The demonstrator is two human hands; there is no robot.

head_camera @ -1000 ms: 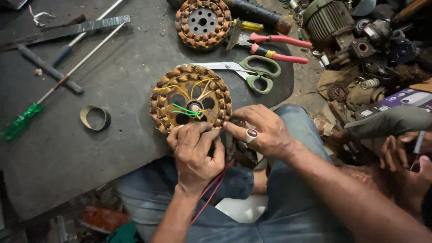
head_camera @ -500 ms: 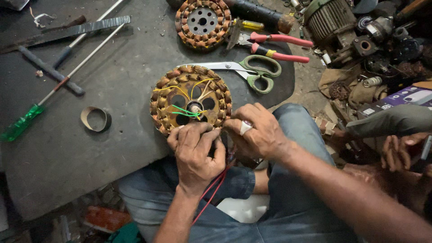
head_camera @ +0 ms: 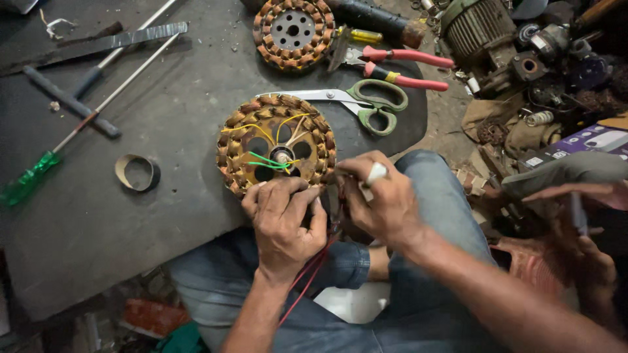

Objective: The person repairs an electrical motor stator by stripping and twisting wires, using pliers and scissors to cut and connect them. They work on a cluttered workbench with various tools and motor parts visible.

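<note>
A: Where is the stator lying?

B: It lies flat on the dark board, close to the near edge, just in front of the person's knees; it is a round wheel of copper coils, with yellow and green wires at its middle.

A: What does the left hand do?

B: It rests on the near rim of the stator; the fingers are curled down and press on the coils there; red wires run under the palm and hang down over the jeans.

A: And the right hand?

B: It is at the right near rim of the stator; the fingers are clenched around a small white piece, which I cannot identify; the fingertips touch the coil edge.

A: What else is on the board?

B: Green-handled scissors lie just behind the stator; a second stator is further back; red pliers are beside it; a tape ring lies to the left, and a green screwdriver is well apart on the left.
</note>
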